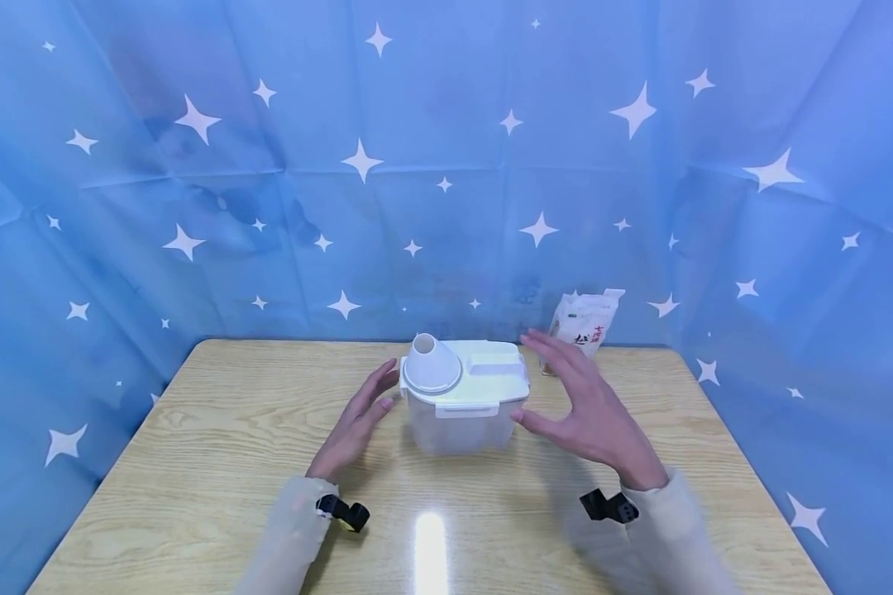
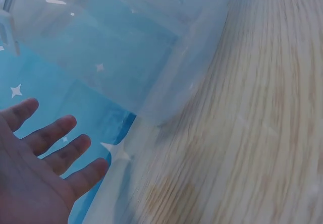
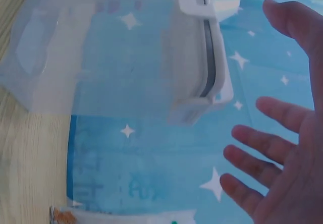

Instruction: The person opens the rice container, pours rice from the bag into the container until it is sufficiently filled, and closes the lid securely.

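Note:
A translucent plastic storage container (image 1: 461,430) with a white lid (image 1: 491,357) stands upright on the table, seen through in both wrist views. On the lid's left part sits a white cone-shaped spout (image 1: 433,365) with a round hole at its top. My left hand (image 1: 355,426) is beside the container's left side, fingers spread; in the left wrist view a gap shows between fingers and wall. To the right, my right hand (image 1: 591,405) is held with thumb and fingers wide apart, near the container's right side. The right wrist view shows its fingers apart from the lid.
A white printed bag (image 1: 586,321) stands at the back right of the wooden table (image 1: 216,438), behind my right hand. Blue curtains (image 1: 446,231) with white stars hang behind the table and along both sides. Black straps (image 1: 608,506) sit on both wrists.

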A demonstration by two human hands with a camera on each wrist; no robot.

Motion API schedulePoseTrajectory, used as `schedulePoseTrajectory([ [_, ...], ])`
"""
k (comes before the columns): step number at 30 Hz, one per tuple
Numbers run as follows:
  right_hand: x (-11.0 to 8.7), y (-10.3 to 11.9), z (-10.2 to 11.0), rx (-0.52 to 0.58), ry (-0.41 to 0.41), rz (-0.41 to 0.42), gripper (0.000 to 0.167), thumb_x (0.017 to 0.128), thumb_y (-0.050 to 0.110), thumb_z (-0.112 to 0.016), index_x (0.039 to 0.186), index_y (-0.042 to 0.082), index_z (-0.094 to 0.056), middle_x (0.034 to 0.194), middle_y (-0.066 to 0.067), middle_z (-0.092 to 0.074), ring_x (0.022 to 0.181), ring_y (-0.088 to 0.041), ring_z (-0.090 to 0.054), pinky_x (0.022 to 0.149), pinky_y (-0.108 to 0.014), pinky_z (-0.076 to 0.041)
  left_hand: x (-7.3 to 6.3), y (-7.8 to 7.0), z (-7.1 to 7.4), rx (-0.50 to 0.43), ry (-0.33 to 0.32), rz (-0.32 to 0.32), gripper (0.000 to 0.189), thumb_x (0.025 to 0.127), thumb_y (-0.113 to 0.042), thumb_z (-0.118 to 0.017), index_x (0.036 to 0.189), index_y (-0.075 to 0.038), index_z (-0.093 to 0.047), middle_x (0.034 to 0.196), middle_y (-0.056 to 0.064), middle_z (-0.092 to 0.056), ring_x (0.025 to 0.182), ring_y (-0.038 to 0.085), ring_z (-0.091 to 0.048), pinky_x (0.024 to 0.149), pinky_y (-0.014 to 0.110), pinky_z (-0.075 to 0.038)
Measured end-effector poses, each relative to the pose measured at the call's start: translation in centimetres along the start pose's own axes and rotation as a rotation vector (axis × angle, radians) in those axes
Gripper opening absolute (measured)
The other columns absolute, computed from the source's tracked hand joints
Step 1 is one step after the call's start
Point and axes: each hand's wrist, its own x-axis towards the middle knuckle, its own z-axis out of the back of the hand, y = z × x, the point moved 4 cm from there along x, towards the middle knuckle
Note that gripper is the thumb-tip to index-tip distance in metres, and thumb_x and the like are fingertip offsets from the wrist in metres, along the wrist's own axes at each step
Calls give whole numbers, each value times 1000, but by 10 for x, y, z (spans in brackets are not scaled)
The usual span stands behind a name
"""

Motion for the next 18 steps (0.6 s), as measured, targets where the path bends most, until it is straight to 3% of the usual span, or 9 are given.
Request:
schedulePoseTrajectory([
  [12, 5, 29, -10, 7, -38, 169, 86, 79, 39, -88, 153, 22, -48, 157, -1, -48, 146, -21, -42, 117, -48, -43, 5, 0, -16, -159, 75, 39, 69, 101, -16, -62, 161, -27, -31, 166, 6, -35, 153, 35, -34, 123, 53, -37],
  [18, 7, 40, -14, 10, -82, 238, 70, 79, 32, -88, 142, 17, -61, 149, -1, -57, 140, -22, -48, 117, -39, -42, 6, 1, -24, -171, 109, 66, 81, 92, -25, -77, 160, -31, -32, 163, 6, -38, 149, 37, -40, 122, 52, -39],
])
